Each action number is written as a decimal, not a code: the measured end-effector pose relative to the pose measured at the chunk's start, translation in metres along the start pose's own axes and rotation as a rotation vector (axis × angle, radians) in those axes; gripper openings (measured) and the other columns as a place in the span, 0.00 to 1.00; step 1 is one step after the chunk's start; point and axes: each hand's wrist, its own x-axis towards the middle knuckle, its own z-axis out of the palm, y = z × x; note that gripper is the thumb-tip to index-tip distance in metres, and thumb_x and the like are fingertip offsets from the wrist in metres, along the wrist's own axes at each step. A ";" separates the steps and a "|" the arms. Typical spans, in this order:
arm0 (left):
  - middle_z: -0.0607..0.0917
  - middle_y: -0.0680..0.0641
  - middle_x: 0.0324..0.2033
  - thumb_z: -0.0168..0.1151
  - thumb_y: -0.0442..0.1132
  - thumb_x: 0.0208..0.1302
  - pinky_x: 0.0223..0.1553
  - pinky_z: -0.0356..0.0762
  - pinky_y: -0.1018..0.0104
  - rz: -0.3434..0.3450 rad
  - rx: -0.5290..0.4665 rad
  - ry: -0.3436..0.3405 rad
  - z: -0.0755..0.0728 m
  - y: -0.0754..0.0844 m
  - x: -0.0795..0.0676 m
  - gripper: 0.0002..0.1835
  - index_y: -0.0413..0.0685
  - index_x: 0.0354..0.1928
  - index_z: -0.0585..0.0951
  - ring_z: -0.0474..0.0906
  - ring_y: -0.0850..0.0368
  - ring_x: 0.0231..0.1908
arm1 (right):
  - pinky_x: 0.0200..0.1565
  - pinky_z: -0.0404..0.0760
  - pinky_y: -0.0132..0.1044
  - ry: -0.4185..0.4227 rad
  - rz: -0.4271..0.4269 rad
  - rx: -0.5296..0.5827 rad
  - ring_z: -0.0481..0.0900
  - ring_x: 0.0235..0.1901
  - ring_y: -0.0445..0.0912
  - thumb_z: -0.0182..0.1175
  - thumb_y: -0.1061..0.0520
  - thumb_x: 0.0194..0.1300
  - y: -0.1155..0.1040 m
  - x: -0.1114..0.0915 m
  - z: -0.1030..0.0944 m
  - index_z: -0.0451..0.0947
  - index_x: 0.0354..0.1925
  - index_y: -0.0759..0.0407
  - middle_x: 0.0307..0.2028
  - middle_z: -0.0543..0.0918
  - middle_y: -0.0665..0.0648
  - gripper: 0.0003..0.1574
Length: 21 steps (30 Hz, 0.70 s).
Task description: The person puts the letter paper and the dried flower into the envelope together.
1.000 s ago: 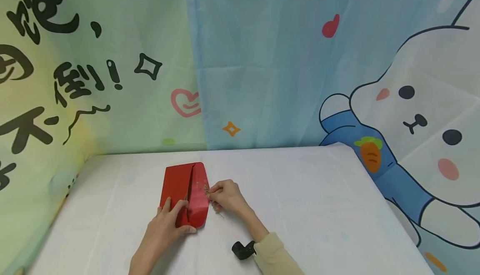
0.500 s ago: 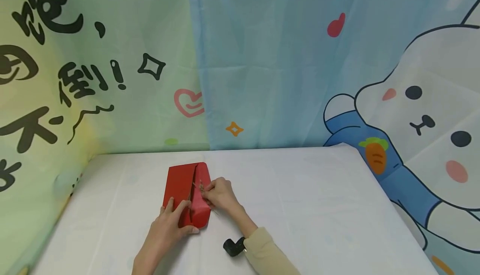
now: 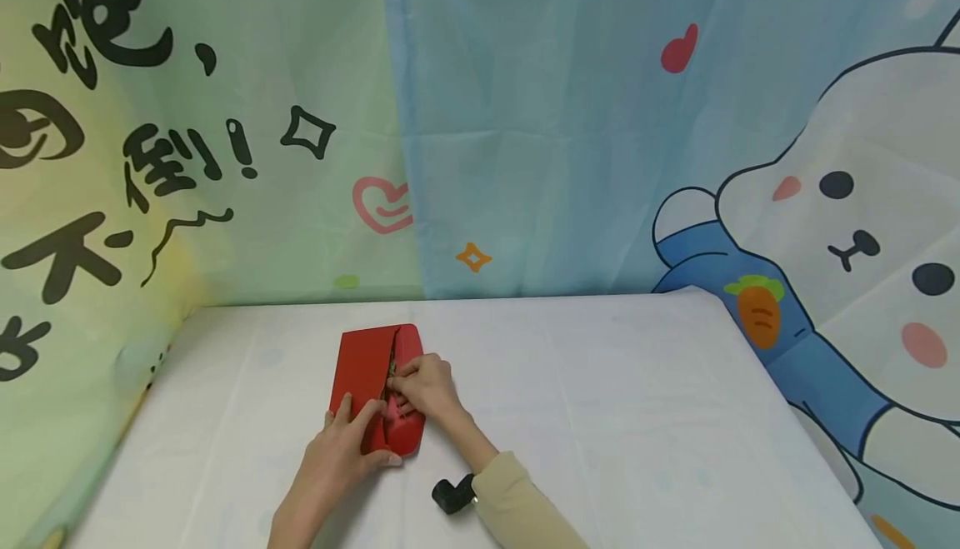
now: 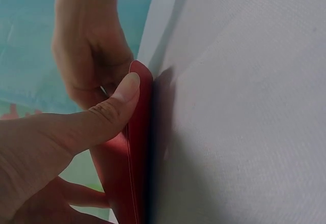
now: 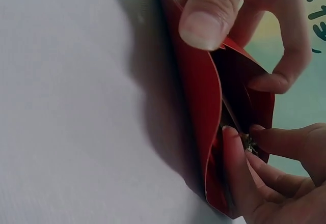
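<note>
A red paper envelope [image 3: 362, 361] lies on the white-covered table, its flap [image 3: 408, 347] folded out to the right. My left hand [image 3: 332, 459] holds it by the lower part. In the left wrist view the left thumb [image 4: 114, 107] presses on its edge; the right wrist view shows the mouth gaping, with a left finger hooked over the far wall. At that mouth my right hand [image 3: 426, 386] pinches a small glittery greenish-gold piece [image 5: 249, 143]. Thumb and fingers cover most of it, so its kind is unclear. The right fingertips are inside the opening.
A white cloth [image 3: 600, 416] covers the table. Behind it and to the left hang printed curtains [image 3: 525, 157]. A black camera mount [image 3: 453, 496] sits at the right wrist, near the sleeve cuff.
My right hand has moved left from the flap's outer edge to the envelope's mouth, carrying the small glittery piece. The left hand keeps its hold. The head view has shifted slightly.
</note>
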 end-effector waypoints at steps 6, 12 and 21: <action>0.68 0.24 0.64 0.76 0.58 0.42 0.44 0.76 0.31 -0.003 0.001 -0.006 0.001 0.000 0.001 0.35 0.62 0.54 0.73 0.65 0.13 0.56 | 0.20 0.83 0.36 -0.005 -0.005 0.052 0.85 0.16 0.50 0.65 0.65 0.58 0.001 0.001 0.006 0.85 0.37 0.71 0.21 0.86 0.62 0.09; 0.68 0.24 0.64 0.76 0.58 0.42 0.44 0.76 0.31 -0.008 0.001 -0.011 0.003 0.001 0.002 0.35 0.62 0.54 0.74 0.65 0.13 0.56 | 0.21 0.83 0.35 -0.001 -0.027 0.047 0.85 0.16 0.48 0.62 0.65 0.60 0.002 0.000 0.007 0.83 0.42 0.72 0.22 0.87 0.61 0.12; 0.66 0.24 0.65 0.76 0.58 0.42 0.44 0.76 0.32 -0.016 0.009 -0.034 0.002 0.002 0.001 0.38 0.60 0.57 0.74 0.63 0.13 0.58 | 0.18 0.78 0.30 -0.153 -0.092 -0.080 0.78 0.13 0.41 0.49 0.66 0.66 0.003 -0.003 0.003 0.81 0.43 0.68 0.17 0.81 0.56 0.15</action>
